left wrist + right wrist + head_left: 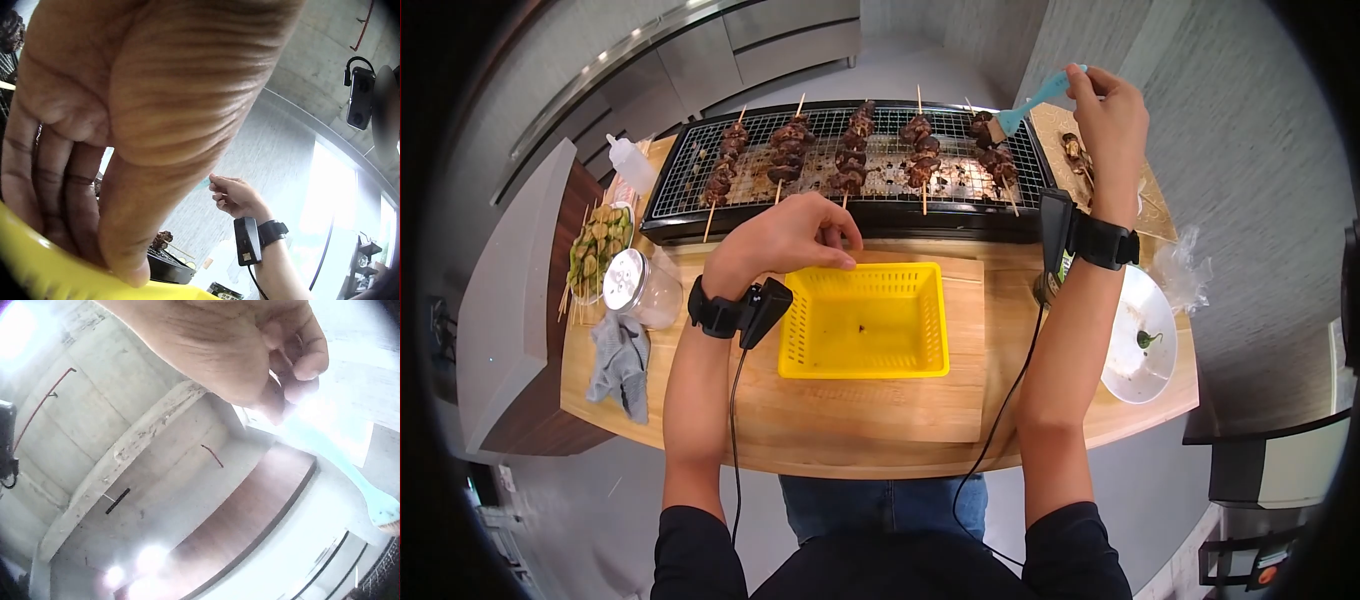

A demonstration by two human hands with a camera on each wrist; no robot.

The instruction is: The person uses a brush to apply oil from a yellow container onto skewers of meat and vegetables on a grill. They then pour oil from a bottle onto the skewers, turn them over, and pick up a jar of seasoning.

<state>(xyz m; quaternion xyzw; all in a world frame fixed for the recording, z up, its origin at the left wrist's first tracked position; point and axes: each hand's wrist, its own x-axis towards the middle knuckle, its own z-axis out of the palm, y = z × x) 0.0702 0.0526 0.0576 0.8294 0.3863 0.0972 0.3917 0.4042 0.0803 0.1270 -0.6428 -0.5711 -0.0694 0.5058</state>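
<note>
My right hand (1112, 112) pinches the light blue handle of a basting brush (1040, 98) between thumb and fingers. Its bristles touch the dark meat on the rightmost skewer (997, 160), which lies across the wire rack of a black grill (820, 218). In the right wrist view the brush (340, 459) slants down from the fingertips. My left hand (785, 235) hovers by the back rim of a yellow plastic basket (862, 372), its fingers loosely bent. From the left wrist, the thumb tip (134, 275) appears right at the yellow rim, and the rim partly hides the other fingertips.
Several more meat skewers (788, 145) lie on the grill. At left are a squeeze bottle (632, 165), a plate of green vegetable skewers (600, 245), a shaker jar (645, 290) and a grey cloth (620, 362). A white bowl (1138, 370) with a green pepper stands at right.
</note>
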